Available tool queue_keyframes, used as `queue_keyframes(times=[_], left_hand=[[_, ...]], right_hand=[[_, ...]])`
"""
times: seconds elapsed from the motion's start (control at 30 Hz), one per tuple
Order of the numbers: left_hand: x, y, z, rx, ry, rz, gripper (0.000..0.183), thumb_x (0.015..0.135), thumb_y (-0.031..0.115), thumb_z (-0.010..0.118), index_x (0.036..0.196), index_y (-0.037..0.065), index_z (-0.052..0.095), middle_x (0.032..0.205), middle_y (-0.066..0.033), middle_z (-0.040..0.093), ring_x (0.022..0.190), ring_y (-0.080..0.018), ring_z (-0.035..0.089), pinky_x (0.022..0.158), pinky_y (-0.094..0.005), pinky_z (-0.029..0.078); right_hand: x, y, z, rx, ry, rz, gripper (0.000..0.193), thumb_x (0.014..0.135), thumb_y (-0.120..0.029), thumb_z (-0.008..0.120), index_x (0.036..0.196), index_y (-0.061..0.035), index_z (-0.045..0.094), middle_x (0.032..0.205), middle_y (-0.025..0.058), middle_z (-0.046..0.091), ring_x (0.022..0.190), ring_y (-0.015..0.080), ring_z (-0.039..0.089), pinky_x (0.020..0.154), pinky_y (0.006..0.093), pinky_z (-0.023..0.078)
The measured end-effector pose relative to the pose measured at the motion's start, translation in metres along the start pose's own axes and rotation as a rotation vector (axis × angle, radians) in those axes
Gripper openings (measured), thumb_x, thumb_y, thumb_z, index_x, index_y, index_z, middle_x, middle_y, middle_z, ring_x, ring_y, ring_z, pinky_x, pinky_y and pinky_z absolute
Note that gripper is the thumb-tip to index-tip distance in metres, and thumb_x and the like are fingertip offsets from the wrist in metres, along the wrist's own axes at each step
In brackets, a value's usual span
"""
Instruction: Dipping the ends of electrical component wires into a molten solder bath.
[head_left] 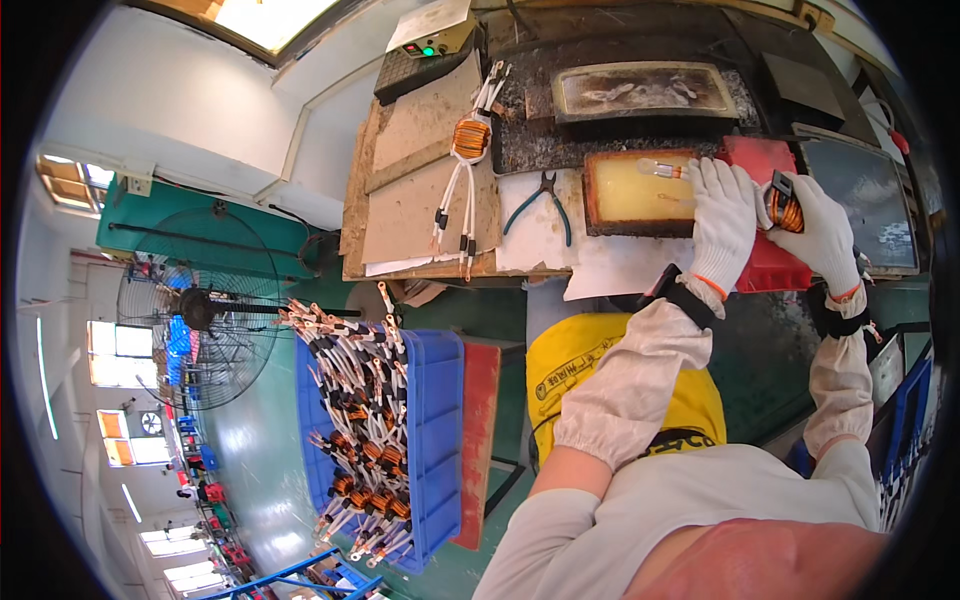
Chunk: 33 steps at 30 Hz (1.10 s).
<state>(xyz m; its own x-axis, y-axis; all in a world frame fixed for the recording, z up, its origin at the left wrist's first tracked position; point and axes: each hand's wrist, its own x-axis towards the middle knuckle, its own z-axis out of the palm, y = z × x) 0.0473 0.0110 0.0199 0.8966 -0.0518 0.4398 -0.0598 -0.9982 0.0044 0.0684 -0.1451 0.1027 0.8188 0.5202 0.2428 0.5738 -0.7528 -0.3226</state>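
Note:
My right hand (pixel 828 230), in a white knit glove, is closed round a copper-wound coil (pixel 786 208) with a black piece on top. My left hand (pixel 722 215), gloved too, lies over the coil's leads, its fingers close together; the palm side is hidden. Past its fingertips, lead ends (pixel 664 169) stick out to the left above a shallow brown-rimmed tray (pixel 592 200) with a yellowish filling. Under the right hand and the coil lies a red sheet (pixel 760 262).
Left of the tray lie teal-handled pliers (pixel 541 205) and another coil (pixel 471 139) with white leads. Behind stands a rectangular pot (pixel 645 92) with a dull metallic surface, and a control box (pixel 435 38). A blue crate (pixel 435 450) of coils and a fan (pixel 200 310) are at left.

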Motion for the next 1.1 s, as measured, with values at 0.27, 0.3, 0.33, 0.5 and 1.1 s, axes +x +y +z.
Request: queue_keyframes(times=[0.27, 0.3, 0.33, 0.5, 1.1], left_hand=[[0.008, -0.001, 0.014, -0.086, 0.033, -0.084, 0.036, 0.093, 0.020, 0.046, 0.119, -0.005, 0.049, 0.124, -0.0272, 0.051, 0.124, -0.0429, 0.045, 0.110, -0.0575, 0.027], [0.009, -0.001, 0.015, -0.102, 0.007, -0.067, 0.036, 0.093, 0.020, 0.046, 0.119, -0.005, 0.049, 0.124, -0.0274, 0.051, 0.124, -0.0429, 0.044, 0.110, -0.0569, 0.027], [0.009, 0.000, 0.016, -0.085, 0.023, -0.092, 0.036, 0.093, 0.020, 0.046, 0.119, -0.005, 0.049, 0.124, -0.0274, 0.051, 0.124, -0.0429, 0.044, 0.110, -0.0569, 0.027], [0.010, -0.001, 0.021, -0.097, -0.026, -0.107, 0.035, 0.093, 0.022, 0.047, 0.116, -0.005, 0.050, 0.123, -0.0267, 0.052, 0.124, -0.0421, 0.045, 0.110, -0.0554, 0.027], [0.006, -0.006, 0.034, -0.137, 0.057, -0.148, 0.027, 0.090, 0.023, 0.052, 0.104, 0.001, 0.051, 0.106, -0.0194, 0.055, 0.114, -0.0369, 0.050, 0.105, -0.0512, 0.032]], right_hand=[[0.005, -0.004, 0.004, -0.076, -0.014, 0.008, 0.065, 0.063, -0.024, 0.078, 0.121, -0.0099, 0.053, 0.109, 0.0137, 0.061, 0.096, 0.0368, 0.061, 0.080, 0.0412, 0.050], [0.006, -0.004, 0.003, -0.072, -0.019, 0.014, 0.065, 0.063, -0.024, 0.078, 0.121, -0.0096, 0.053, 0.109, 0.0138, 0.061, 0.096, 0.0369, 0.061, 0.079, 0.0413, 0.050], [0.007, -0.004, 0.004, -0.075, -0.018, 0.040, 0.065, 0.063, -0.024, 0.078, 0.121, -0.0094, 0.053, 0.108, 0.0139, 0.061, 0.095, 0.0369, 0.062, 0.079, 0.0415, 0.050], [0.013, -0.007, 0.004, -0.109, -0.050, 0.011, 0.065, 0.063, -0.025, 0.077, 0.122, -0.0094, 0.053, 0.107, 0.0143, 0.061, 0.094, 0.0371, 0.062, 0.079, 0.0417, 0.050], [0.021, -0.017, 0.003, -0.193, -0.086, -0.011, 0.066, 0.061, -0.025, 0.077, 0.120, -0.0069, 0.053, 0.102, 0.0164, 0.061, 0.090, 0.0380, 0.062, 0.075, 0.0438, 0.050]])
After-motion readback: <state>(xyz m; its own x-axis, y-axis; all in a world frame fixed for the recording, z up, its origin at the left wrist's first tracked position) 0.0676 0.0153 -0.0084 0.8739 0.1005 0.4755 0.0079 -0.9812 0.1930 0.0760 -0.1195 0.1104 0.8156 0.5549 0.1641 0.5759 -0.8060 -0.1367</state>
